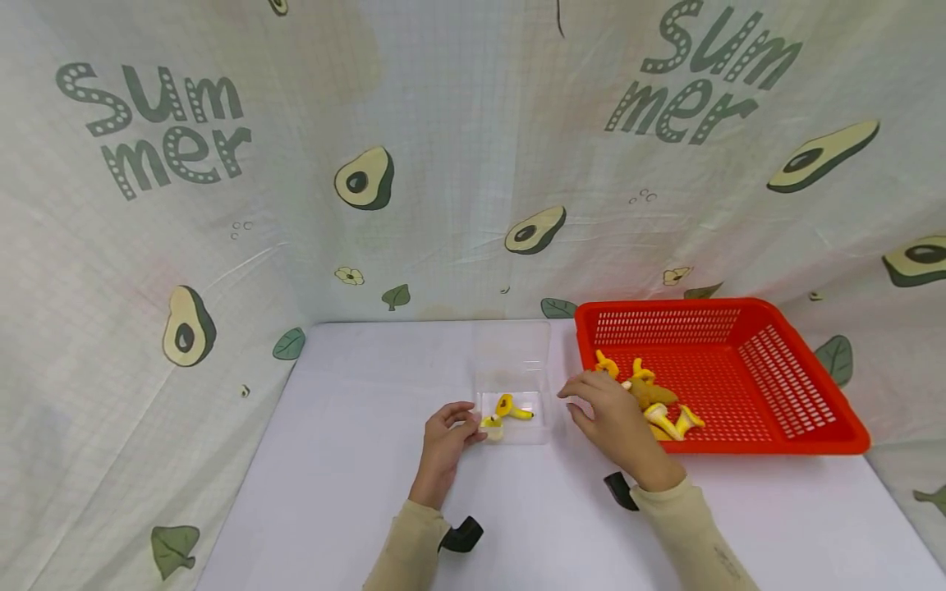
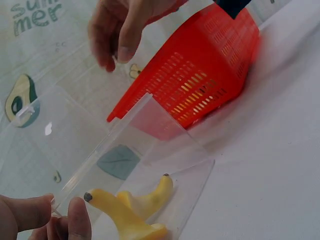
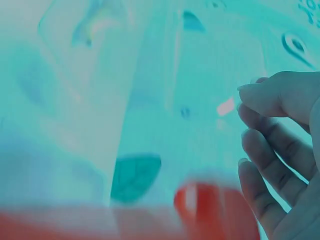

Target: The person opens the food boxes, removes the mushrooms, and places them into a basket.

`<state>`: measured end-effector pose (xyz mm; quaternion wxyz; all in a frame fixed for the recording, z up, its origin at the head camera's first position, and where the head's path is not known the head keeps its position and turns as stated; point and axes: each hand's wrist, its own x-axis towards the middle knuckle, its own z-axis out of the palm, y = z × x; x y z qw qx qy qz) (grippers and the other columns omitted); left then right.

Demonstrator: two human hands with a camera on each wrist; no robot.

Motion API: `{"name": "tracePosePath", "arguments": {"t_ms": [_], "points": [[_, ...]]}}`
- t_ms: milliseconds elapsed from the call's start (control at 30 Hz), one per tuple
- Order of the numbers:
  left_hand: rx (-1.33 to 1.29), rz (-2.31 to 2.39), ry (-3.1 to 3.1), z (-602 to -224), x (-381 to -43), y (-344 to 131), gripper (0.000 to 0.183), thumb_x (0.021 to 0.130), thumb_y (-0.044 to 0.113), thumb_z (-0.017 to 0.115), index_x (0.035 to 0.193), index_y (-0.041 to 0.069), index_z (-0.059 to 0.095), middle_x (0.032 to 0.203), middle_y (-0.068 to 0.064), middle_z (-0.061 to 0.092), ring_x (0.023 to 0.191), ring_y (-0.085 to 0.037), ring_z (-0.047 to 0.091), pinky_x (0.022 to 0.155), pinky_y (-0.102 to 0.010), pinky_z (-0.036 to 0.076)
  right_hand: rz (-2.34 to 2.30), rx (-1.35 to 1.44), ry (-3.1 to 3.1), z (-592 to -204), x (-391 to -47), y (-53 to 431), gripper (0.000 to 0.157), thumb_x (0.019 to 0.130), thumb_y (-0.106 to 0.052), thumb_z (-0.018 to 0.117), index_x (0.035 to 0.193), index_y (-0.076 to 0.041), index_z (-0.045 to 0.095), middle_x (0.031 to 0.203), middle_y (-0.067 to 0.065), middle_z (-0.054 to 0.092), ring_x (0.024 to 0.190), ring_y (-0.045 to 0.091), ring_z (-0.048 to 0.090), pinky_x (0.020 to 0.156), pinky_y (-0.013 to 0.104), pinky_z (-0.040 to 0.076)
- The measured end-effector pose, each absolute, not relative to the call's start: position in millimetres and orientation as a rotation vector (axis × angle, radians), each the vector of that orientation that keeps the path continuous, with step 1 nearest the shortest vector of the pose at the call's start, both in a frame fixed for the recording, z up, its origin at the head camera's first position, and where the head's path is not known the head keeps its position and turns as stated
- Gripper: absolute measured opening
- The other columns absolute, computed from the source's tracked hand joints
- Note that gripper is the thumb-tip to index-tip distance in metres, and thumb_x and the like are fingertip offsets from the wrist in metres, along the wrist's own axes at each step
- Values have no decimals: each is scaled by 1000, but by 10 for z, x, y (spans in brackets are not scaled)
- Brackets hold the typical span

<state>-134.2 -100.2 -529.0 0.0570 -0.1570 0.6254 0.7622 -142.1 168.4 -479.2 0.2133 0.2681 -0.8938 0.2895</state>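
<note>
My left hand (image 1: 443, 447) pinches the left wall of a clear plastic container (image 1: 535, 431), whose lid stands open toward the back. Inside lie two yellow mushrooms, one mushroom (image 1: 521, 413) toward the middle and another mushroom (image 1: 490, 424) close by my left fingertips. In the left wrist view their stems (image 2: 107, 202) end in dark tips. My right hand (image 1: 617, 423), holding nothing, hovers by the left edge of a red basket (image 1: 769, 394) with loosely bent, parted fingers. Several mushrooms (image 1: 668, 420) are heaped at the basket's left end, partly hidden by that hand.
A white cloth covers the table (image 1: 355, 386). Behind it hangs a pale curtain (image 1: 443, 98) printed with avocados and lettering. Black wrist mounts (image 1: 461, 535) sit on both forearms. The basket's slotted wall rises to the right of the container.
</note>
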Motion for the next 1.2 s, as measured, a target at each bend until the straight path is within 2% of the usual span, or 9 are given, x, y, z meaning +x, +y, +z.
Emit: {"name": "tracePosePath", "arguments": {"t_ms": [333, 767, 967, 1200], "points": [[-465, 2298, 1888, -5257, -1342, -1011, 34, 99, -8, 66, 131, -15, 58, 100, -12, 60, 74, -13, 62, 73, -27, 66, 781, 925, -2694, -4844, -1679, 1177, 28, 81, 2, 89, 105, -9, 79, 107, 2, 75, 103, 24, 67, 95, 42, 63], [-434, 2318, 1879, -5255, -1317, -1024, 34, 99, -7, 68, 130, -16, 58, 95, -5, 58, 74, -12, 62, 72, -25, 65, 681, 984, -2939, -4947, -1865, 915, 24, 85, 6, 83, 104, -8, 82, 108, 5, 76, 105, 28, 67, 99, 45, 61], [-419, 2328, 1880, -5264, -1320, -1034, 34, 98, -7, 68, 129, -16, 58, 95, -5, 58, 74, -12, 63, 71, -24, 65, 677, 952, -3017, -4956, -1936, 843, 22, 86, 6, 82, 104, -7, 83, 105, 7, 77, 98, 28, 67, 92, 42, 63], [-420, 2327, 1874, -5279, -1319, -1029, 36, 99, -6, 68, 131, -17, 56, 96, -5, 59, 72, -12, 63, 70, -24, 65, 535, 971, -3007, -5006, -2011, 791, 12, 88, 0, 84, 98, -6, 85, 96, 8, 78, 88, 26, 69, 85, 39, 64]]}}
